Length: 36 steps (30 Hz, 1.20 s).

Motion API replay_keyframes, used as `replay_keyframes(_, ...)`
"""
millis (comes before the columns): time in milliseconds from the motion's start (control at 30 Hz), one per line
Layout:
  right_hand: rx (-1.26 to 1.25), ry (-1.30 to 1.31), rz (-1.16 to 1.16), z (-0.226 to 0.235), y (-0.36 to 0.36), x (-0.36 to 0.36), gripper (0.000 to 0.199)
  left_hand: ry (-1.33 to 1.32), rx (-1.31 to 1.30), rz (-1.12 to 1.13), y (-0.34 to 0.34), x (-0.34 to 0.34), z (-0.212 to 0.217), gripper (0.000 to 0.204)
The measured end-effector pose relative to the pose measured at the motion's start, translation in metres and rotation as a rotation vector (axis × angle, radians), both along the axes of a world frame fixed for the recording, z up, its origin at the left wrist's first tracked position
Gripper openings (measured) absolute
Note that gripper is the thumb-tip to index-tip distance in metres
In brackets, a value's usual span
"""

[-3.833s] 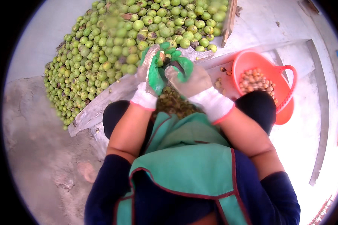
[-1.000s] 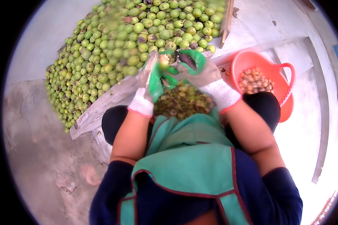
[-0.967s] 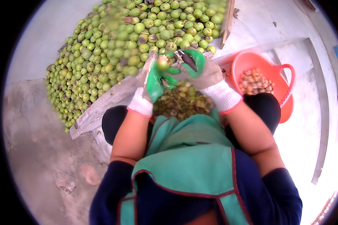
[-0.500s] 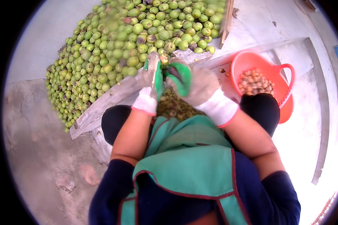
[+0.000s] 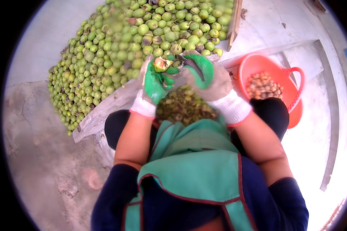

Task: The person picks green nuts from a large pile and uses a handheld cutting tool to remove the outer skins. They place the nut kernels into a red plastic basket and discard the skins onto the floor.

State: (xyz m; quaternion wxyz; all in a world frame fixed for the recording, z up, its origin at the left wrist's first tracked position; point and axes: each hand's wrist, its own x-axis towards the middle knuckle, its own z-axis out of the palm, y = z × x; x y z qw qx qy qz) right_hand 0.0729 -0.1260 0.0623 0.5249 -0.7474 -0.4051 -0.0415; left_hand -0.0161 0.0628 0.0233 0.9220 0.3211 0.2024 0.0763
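My left hand (image 5: 155, 80), in a white glove with a green palm, is turned up and closed round a partly husked nut (image 5: 162, 64). Its torn green and yellowish husk shows a pale brown shell inside. Just to the right, my right hand (image 5: 209, 79), gloved alike and a little blurred, grips a dark, narrow tool (image 5: 194, 68) against its green palm; its kind and working end are hard to make out. The two hands are slightly apart. Below them, between my knees, lie many cut husk pieces (image 5: 186, 106).
A big heap of green-husked nuts (image 5: 104, 57) lies ahead and to the left, behind wooden boards (image 5: 100, 106). A red basket (image 5: 246, 69) with a looped handle stands by my right knee, holding shelled-out brown nuts (image 5: 263, 85). Another board (image 5: 233, 25) edges the heap.
My hands have drawn apart. The left one has turned palm up, bringing the opened nut into sight, while the right has shifted slightly to the right with the dark tool.
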Motion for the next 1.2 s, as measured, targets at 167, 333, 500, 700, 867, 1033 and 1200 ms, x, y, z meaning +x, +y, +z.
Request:
replay_keyframes(167,-0.516,-0.216,0.174,0.023,-0.015,-0.003,0.051,0.140,-0.030,0.008,-0.011,-0.003,0.018,0.055)
replay_keyframes(333,-0.524,-0.274,0.218,0.022,-0.017,-0.008,0.050,0.087,-0.075,-0.154,-0.010,-0.008,0.017,0.051)
replay_keyframes(500,-0.570,-0.162,0.178,0.017,-0.013,-0.020,0.050,0.158,0.093,-0.172,-0.006,-0.013,0.002,0.062)
replay_keyframes(700,-0.116,0.177,0.160,-0.004,-0.005,-0.016,0.038,0.102,0.043,0.013,-0.009,-0.003,-0.004,0.049)
replay_keyframes(867,-0.221,0.865,0.244,0.010,-0.004,0.003,0.033,0.031,0.233,-0.065,-0.009,-0.015,-0.015,0.050)
replay_keyframes(1033,-0.024,0.295,0.136,0.006,-0.010,0.002,0.036,-0.040,0.072,-0.153,-0.006,-0.010,0.003,0.050)
replay_keyframes(1200,-0.328,-0.129,0.186,0.020,-0.018,-0.008,0.047,0.033,0.089,0.008,-0.012,-0.012,0.004,0.047)
